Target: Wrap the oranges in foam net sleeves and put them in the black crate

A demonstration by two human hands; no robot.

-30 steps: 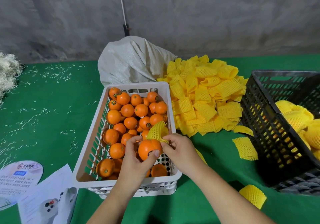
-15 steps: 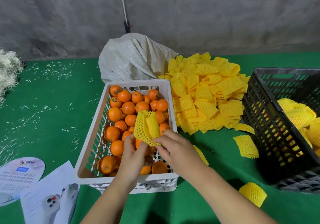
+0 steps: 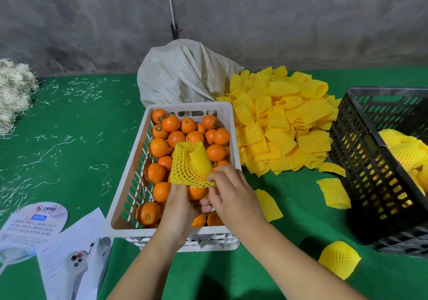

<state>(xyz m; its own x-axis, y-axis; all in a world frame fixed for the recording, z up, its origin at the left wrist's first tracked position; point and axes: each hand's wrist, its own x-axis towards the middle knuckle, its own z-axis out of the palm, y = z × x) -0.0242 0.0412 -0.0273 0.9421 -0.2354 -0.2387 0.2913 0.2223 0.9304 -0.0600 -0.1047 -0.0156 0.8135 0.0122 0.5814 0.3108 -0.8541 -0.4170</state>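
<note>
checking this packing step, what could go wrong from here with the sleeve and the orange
The sleeve covers only the top of the orange, so it may slip off. The left hand and right hand work above the white crate; a dropped orange could bruise the fruit below.

Foam net sleeve (image 3: 191,165) now covers orange.

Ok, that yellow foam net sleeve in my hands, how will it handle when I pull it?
The foam net sleeve probably stays floppy: it sags and folds where the right hand pinches it. Its open mesh likely stretches easily. It looks very light, so it may spring back if released.
</note>
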